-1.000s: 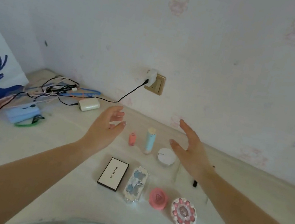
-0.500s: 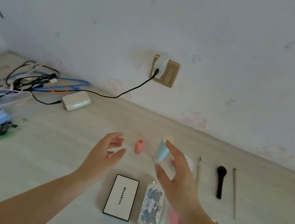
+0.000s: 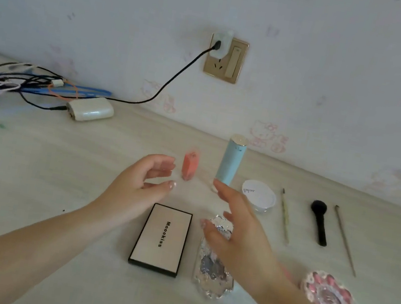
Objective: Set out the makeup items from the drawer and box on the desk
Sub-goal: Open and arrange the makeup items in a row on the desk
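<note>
A home bedroom: cartoon-cat wallpaper (image 3: 266,134) at 12 o'clock, a pale desk (image 3: 29,175) with makeup mid-frame, charger cables (image 3: 31,84) at 10 o'clock

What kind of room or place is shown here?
Probably a bedroom or dorm desk at home: cartoon cat wallpaper behind a pale wooden desk, a wall socket with a charger plugged in, and makeup such as a palette and brush.

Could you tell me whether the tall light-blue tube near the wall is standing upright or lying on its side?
Upright. The light-blue tube stands on its base on the desk with its gold cap on top, behind the right hand.
</note>
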The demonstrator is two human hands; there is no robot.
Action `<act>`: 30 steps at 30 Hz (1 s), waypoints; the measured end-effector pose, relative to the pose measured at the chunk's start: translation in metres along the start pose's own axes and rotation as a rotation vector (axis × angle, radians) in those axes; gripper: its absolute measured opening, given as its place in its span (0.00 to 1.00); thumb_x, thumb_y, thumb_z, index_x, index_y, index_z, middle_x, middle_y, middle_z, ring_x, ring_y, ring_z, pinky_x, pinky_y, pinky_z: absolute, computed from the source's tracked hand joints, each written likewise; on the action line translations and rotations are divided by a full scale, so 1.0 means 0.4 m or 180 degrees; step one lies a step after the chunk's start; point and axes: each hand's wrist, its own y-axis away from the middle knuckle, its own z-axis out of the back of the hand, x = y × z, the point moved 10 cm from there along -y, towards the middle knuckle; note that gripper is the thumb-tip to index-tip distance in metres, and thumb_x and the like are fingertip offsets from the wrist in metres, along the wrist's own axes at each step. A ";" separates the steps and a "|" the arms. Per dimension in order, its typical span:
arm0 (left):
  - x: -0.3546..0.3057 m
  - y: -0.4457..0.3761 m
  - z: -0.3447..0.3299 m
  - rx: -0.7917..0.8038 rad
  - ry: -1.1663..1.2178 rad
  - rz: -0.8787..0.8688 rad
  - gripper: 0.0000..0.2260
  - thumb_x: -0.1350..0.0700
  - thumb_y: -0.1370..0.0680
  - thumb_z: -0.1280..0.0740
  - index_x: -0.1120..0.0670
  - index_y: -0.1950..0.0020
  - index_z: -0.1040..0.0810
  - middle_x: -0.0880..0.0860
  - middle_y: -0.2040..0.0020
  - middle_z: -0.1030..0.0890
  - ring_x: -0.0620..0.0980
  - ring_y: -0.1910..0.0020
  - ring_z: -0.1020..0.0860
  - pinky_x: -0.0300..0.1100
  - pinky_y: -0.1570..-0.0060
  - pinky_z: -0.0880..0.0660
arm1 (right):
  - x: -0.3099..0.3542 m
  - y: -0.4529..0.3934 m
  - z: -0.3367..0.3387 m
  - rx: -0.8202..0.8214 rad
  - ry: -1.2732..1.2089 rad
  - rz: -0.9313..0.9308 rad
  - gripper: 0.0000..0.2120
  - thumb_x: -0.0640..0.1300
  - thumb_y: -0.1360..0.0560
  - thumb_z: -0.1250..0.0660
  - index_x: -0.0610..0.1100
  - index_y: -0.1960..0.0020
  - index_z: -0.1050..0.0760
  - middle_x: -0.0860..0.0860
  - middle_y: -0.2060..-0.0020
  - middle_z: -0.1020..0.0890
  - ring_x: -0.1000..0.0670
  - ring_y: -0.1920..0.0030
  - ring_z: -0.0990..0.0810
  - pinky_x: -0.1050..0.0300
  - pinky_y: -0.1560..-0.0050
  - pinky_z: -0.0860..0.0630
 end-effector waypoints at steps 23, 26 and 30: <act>0.011 0.048 0.007 0.0026 -0.0442 -0.0004 0.23 0.60 0.27 0.29 0.56 0.33 0.31 0.50 0.43 0.26 0.50 0.40 0.25 0.38 0.45 0.31 | 0.174 -0.027 -0.008 -0.0051 0.1048 -0.0181 0.29 0.46 0.22 0.38 0.51 0.24 0.46 0.50 0.28 0.38 0.48 0.32 0.31 0.55 0.37 0.32; 0.049 -0.031 -0.026 0.0080 -0.0405 0.0101 0.23 0.59 0.26 0.30 0.53 0.33 0.32 0.49 0.39 0.27 0.48 0.40 0.27 0.36 0.47 0.34 | 0.166 -0.119 -0.019 0.0017 0.1175 -0.0219 0.29 0.43 0.21 0.41 0.50 0.24 0.48 0.50 0.28 0.38 0.47 0.32 0.31 0.52 0.37 0.30; 0.087 -0.128 -0.069 0.0059 -0.0701 0.0241 0.20 0.53 0.26 0.31 0.53 0.36 0.28 0.47 0.41 0.27 0.47 0.38 0.27 0.36 0.45 0.34 | 0.120 -0.220 -0.065 0.0208 0.1526 -0.0213 0.28 0.39 0.21 0.43 0.47 0.24 0.49 0.48 0.26 0.42 0.46 0.30 0.34 0.53 0.37 0.30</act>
